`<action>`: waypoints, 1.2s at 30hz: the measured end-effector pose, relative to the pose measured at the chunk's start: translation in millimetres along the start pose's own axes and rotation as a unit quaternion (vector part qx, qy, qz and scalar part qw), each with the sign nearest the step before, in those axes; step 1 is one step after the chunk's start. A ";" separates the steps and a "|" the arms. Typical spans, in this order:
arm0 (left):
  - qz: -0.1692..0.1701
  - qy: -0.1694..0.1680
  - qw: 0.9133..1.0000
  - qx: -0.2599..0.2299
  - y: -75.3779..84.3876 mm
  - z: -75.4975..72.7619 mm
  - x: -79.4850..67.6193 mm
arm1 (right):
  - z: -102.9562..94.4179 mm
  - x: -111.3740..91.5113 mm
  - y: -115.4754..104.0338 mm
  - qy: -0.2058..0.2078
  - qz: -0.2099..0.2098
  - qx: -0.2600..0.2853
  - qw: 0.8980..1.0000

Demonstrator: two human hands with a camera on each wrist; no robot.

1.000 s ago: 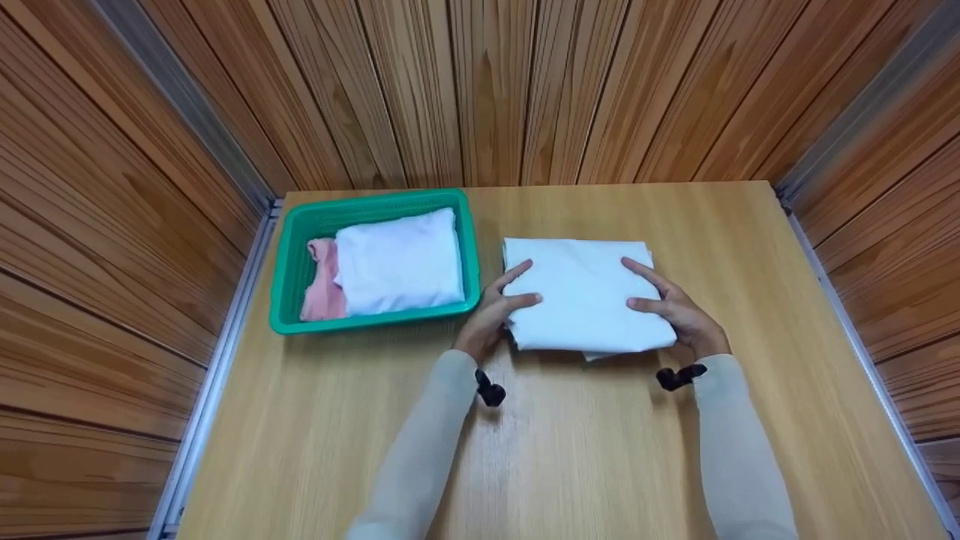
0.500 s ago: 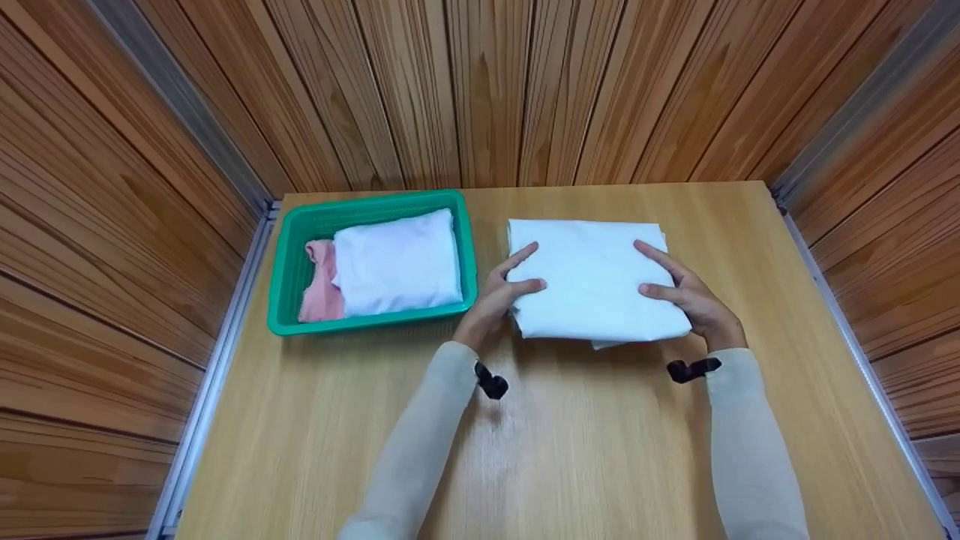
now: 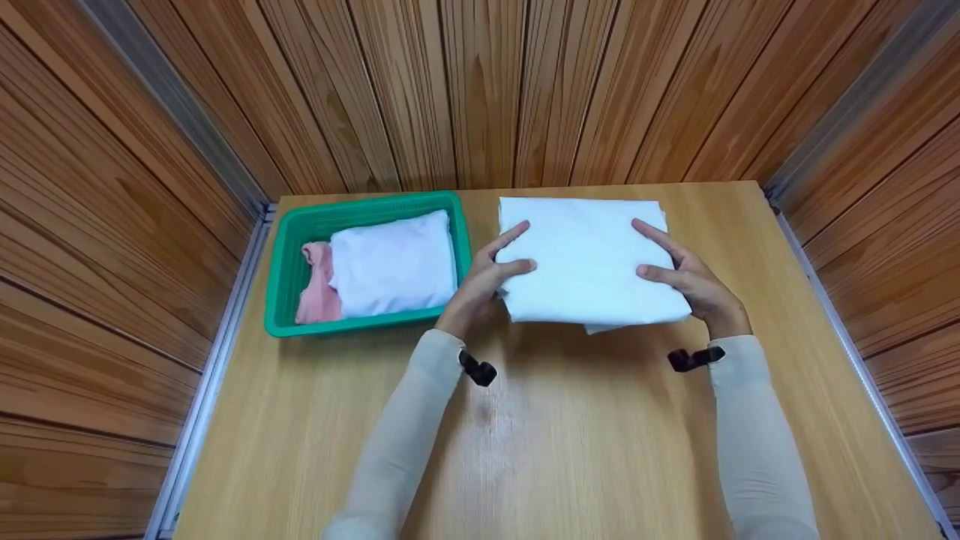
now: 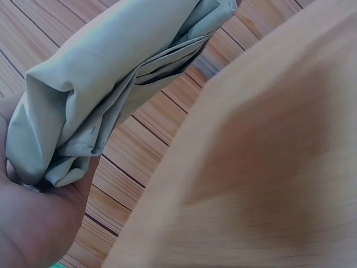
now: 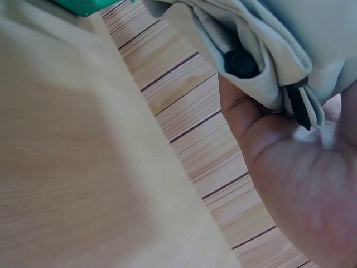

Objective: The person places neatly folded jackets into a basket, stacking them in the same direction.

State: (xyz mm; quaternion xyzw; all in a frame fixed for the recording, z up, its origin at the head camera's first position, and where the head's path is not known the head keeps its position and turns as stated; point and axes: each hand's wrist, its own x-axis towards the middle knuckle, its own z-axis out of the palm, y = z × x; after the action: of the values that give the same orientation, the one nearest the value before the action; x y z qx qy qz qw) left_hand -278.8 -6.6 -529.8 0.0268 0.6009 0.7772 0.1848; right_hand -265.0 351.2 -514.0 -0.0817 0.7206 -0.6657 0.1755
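Observation:
A folded white cloth (image 3: 585, 262), thick and layered, is held up above the table by both hands. My left hand (image 3: 484, 281) grips its left edge, thumb and forefinger on top. On the opposite edge my right hand (image 3: 694, 281) grips it the same way, the other fingers hidden underneath. The left wrist view shows several stacked folds of the cloth (image 4: 111, 72) against the palm. In the right wrist view, black pieces show between the layers of the cloth (image 5: 268, 50); what they are I cannot tell.
To the left, a green plastic basket (image 3: 360, 328) stands on the wooden table (image 3: 585, 435). In it lie a folded white cloth (image 3: 394, 262) and a pink cloth (image 3: 319, 289). Wood-plank walls (image 3: 487, 90) enclose the back and sides.
Both hands have lifted the folded white cloth off the table and moved it toward the back wall, first a little right, then slightly left. The basket has stayed in place.

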 end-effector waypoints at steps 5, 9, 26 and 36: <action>0.005 -0.015 1.000 -0.021 9.4 -3.7 -2.7 | 2.8 0.5 -7.7 -0.002 -0.011 -0.003 1.000; 0.022 -0.019 1.000 -0.010 14.9 -8.0 -4.0 | 5.9 2.1 -13.5 -0.007 -0.017 -0.003 1.000; 0.028 0.005 0.999 -0.015 30.2 -42.9 -17.7 | 37.8 31.8 -30.8 -0.029 -0.023 -0.016 0.999; 0.031 0.005 0.998 -0.051 44.6 -72.7 -27.1 | 63.5 52.8 -41.8 -0.060 -0.035 0.007 0.998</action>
State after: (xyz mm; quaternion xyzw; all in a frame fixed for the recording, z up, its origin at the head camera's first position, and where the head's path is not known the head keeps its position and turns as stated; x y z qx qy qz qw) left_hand -284.2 -91.8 -502.9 0.0324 0.5600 0.8125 0.1588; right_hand -295.7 269.4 -483.5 -0.1455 0.7008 -0.6705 0.1953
